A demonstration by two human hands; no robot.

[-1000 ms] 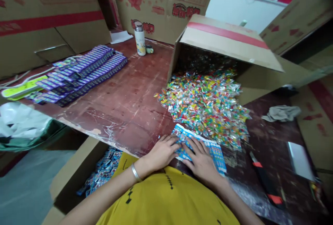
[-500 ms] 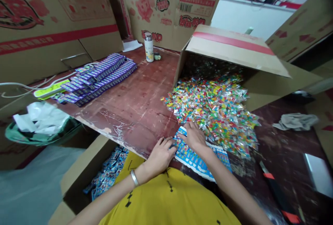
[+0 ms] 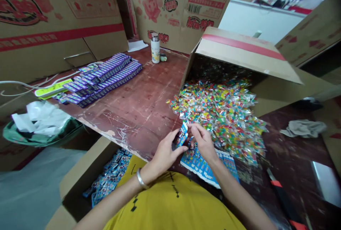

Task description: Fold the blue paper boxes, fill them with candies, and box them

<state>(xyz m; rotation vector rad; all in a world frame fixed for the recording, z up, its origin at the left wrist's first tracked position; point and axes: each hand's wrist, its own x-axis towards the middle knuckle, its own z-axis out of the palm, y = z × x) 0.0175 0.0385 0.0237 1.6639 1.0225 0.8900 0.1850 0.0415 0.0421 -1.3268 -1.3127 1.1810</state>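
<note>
A small blue printed box (image 3: 182,135) with a white end flap is up off the table, tilted, between my hands. My left hand (image 3: 167,152) is closed around it, thumb on the near side. My right hand (image 3: 203,141) has its fingers pinched at the box's upper right edge; what exactly the fingertips hold is hard to make out. Below, a fanned row of flat blue boxes (image 3: 209,169) lies on the table, partly under my right wrist. Just beyond my right hand spreads a heap of clear packets of colourful candies (image 3: 221,109).
The candy heap spills from a tipped carton (image 3: 242,50). A utility knife (image 3: 282,194) and grey cloth (image 3: 303,129) lie right. Purple boxes (image 3: 106,77) are stacked left, near a thermos (image 3: 155,49). An open carton of blue packs (image 3: 106,176) stands below the table edge.
Both hands have risen from the row of flat blue boxes. One box is now off the row, lifted and turned up in my left hand, with my right fingers at its edge.
</note>
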